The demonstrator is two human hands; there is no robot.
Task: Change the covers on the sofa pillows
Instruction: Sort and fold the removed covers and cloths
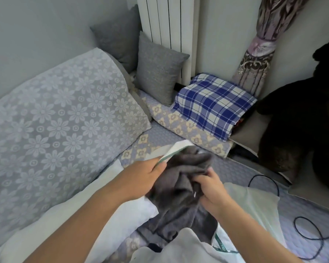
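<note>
Two hands at work over the sofa seat (235, 168), both closed on cloth. The left hand (141, 177) pinches the corner of a white pillow insert (176, 149) (green piping along its edge) where it pokes out of a bunched dark grey cover (180, 179). The right hand (210, 188) has its fingers curled into the cover's folds, just beside the left. The cover lies crumpled on the seat in front of the person, draped partly over a white pillow (125, 211) to the left.

A clear plastic bag (254, 202) lies to the right of the hands, touching the right forearm. Beyond it, a dark cable (308, 230) loops across the seat.

Against the back corner stand two grey cushions (156, 73), upright, leaning on a white radiator (167, 21). A blue plaid pillow (213, 105) lies flat beside them. A large floral lace-covered backrest (55, 120) fills the left. A dark plush toy (302, 114) sits at far right, below a patterned curtain (260, 54).
</note>
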